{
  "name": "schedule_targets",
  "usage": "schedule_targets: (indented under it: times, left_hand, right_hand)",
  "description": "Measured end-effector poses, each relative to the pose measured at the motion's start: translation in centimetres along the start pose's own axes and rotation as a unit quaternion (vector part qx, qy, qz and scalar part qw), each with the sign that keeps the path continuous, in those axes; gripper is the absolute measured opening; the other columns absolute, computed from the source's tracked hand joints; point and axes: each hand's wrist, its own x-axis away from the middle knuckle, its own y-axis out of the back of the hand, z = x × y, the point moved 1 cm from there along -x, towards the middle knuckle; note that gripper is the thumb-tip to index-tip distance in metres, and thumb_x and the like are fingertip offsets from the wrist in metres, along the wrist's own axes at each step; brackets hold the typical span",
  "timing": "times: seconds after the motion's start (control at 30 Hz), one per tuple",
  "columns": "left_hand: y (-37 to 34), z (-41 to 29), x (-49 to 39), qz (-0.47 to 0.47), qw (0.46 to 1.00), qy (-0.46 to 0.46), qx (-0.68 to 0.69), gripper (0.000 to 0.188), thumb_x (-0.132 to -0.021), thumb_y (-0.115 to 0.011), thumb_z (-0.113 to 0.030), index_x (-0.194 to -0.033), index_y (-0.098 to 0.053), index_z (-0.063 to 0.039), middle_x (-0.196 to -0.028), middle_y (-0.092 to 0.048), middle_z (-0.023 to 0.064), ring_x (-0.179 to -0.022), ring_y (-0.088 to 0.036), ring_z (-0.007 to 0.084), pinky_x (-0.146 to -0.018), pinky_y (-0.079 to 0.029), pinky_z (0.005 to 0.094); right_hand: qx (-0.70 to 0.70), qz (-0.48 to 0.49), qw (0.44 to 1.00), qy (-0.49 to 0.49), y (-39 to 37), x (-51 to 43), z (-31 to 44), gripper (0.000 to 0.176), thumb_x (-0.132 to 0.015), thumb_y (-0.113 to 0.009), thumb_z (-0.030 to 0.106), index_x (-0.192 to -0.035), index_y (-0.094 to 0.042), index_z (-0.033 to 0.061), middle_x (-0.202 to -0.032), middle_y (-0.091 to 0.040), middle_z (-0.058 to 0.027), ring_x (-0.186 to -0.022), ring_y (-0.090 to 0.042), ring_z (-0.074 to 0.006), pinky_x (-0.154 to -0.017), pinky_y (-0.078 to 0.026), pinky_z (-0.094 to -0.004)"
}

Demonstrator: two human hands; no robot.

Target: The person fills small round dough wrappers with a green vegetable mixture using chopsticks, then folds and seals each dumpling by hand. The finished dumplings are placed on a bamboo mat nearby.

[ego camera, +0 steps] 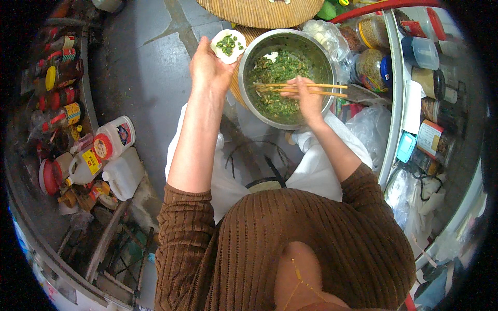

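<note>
On the palm and fingers of my left hand [208,70] lies a round white dough wrapper [234,56], with chopped green filling [228,44] heaped at its middle. My right hand [305,97] grips a pair of wooden chopsticks [330,86] over a large steel bowl [249,103]. Their tips reach into the chopped green filling [282,68] at the bowl's left side. A small white piece [271,56] shows on top of that filling. The bowl is just right of my left hand and partly covers a woven bamboo tray [238,88].
Another round bamboo tray [260,11] is at the top. A shelf to the right carries jars [369,64] and plastic bags [367,120]. On the left, plastic jugs [123,173] stand beside bottles [62,97]. Grey floor tiles [155,74] show between.
</note>
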Motion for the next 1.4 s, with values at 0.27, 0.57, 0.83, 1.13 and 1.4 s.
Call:
schedule_targets:
  times: [0.27,0.57,0.83,1.13,1.4]
  left_hand:
    - [0.4,0.6,-0.5,0.013,1.000,0.013,0.002,0.045,-0.097,-0.028,-0.033,-0.119,-0.041,0.005,-0.119,-0.050,0.0186,-0.109,-0.051,0.0323,-0.092,-0.042,0.0490]
    - [-1.4,2.1,0.7,0.103,0.986,0.129,-0.033,0.059,-0.096,-0.021,-0.042,-0.125,-0.037,0.006,-0.125,-0.048,0.0209,-0.114,-0.048,0.0324,-0.096,-0.041,0.0464]
    - [-1.5,2.2,0.5,0.096,0.990,0.101,-0.023,0.058,-0.096,-0.023,-0.043,-0.124,-0.039,0.005,-0.122,-0.049,0.0197,-0.113,-0.050,0.0305,-0.093,-0.044,0.0441]
    - [-1.8,3.5,0.6,0.122,0.985,0.116,-0.048,0.057,-0.097,-0.022,-0.042,-0.123,-0.040,0.006,-0.122,-0.050,0.0192,-0.112,-0.051,0.0298,-0.094,-0.044,0.0418]
    - [-2.1,3.7,1.0,0.133,0.982,0.115,-0.069,0.056,-0.097,-0.021,-0.041,-0.122,-0.042,0.005,-0.120,-0.051,0.0188,-0.110,-0.052,0.0306,-0.094,-0.044,0.0428]
  right_hand:
    - [-0.274,-0.060,0.958,-0.064,3.4,-0.9,4.1,0.032,-0.094,-0.043,0.029,-0.095,-0.055,-0.0016,-0.083,-0.063,-0.0172,-0.071,-0.065,-0.0251,-0.068,-0.055,-0.0359]
    - [0.250,-0.020,0.842,0.477,0.6,3.3,10.1,0.020,-0.091,-0.047,0.017,-0.090,-0.061,0.0016,-0.085,-0.065,-0.0128,-0.080,-0.065,-0.0250,-0.074,-0.052,-0.0360]
    - [0.279,0.040,0.815,0.506,0.5,3.6,10.4,0.012,-0.084,-0.054,0.011,-0.085,-0.063,0.0026,-0.085,-0.065,-0.0108,-0.076,-0.065,-0.0251,-0.068,-0.053,-0.0349]
    - [-0.173,-0.015,0.979,0.102,2.1,0.8,10.4,0.028,-0.095,-0.041,0.022,-0.090,-0.054,-0.0023,-0.080,-0.059,-0.0131,-0.068,-0.064,-0.0260,-0.063,-0.056,-0.0356]
    - [-0.323,-0.073,0.943,0.016,5.6,-1.0,9.2,0.026,-0.093,-0.045,0.024,-0.094,-0.056,0.0006,-0.079,-0.064,-0.0156,-0.069,-0.066,-0.0261,-0.065,-0.056,-0.0358]
